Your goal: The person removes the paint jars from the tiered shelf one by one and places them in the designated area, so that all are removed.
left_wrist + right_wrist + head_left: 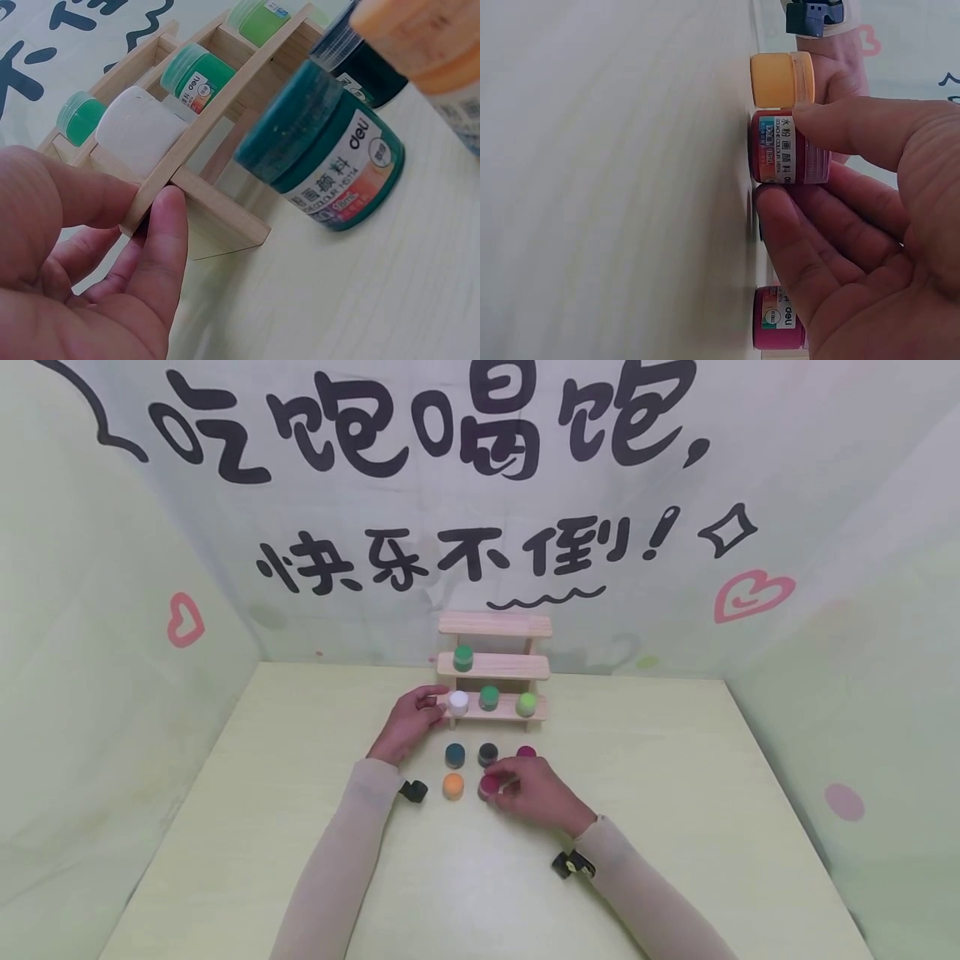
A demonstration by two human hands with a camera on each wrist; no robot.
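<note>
My left hand (409, 723) pinches the left end of the lowest step of a small wooden rack (493, 667); the left wrist view shows thumb and fingers on that step's end (150, 196), beside a white jar (139, 129). With thumb and fingers, my right hand (542, 795) pinches a dark red jar (489, 786) standing on the table. The right wrist view shows this red jar (786, 147) between thumb and index finger, right by an orange jar (781, 79).
On the rack stand a green jar (463, 658) on the middle step and a green (489, 697) and a light green jar (527, 704) below. Teal (455, 755), black (488, 754) and magenta (527, 752) jars stand before it. Behind hangs a printed cloth (345, 502).
</note>
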